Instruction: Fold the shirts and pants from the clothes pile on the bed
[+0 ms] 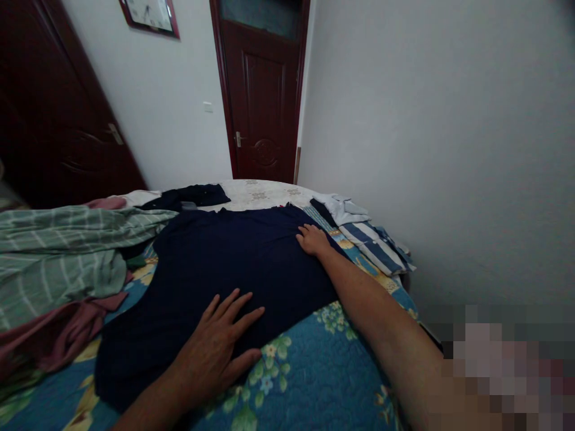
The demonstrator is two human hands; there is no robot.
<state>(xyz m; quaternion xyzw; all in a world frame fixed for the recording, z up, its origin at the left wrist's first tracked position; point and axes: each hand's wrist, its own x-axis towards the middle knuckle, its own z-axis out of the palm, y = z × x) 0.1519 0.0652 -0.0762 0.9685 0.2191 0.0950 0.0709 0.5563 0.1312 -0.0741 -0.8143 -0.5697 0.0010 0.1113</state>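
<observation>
A dark navy shirt (pixel 251 257) lies spread out over a blue floral quilt (pixel 309 365). My left hand (pixel 220 338) rests palm down on its near edge, fingers spread, the thumb reaching onto the quilt. Farther off and to the right, my right hand (pixel 313 239) lies on the shirt's far right part with its fingers stretched out. Neither hand grips the cloth. Along the shirt's left side lies a crumpled green striped cloth (pixel 67 263).
Folded clothes, among them a blue and white striped garment (pixel 377 245), lie by the right wall. A pink garment (pixel 67 332) sits at left, dark clothing (pixel 193 194) behind. Beyond the bed stand a dark red door (pixel 265 90) and another door (pixel 58 120).
</observation>
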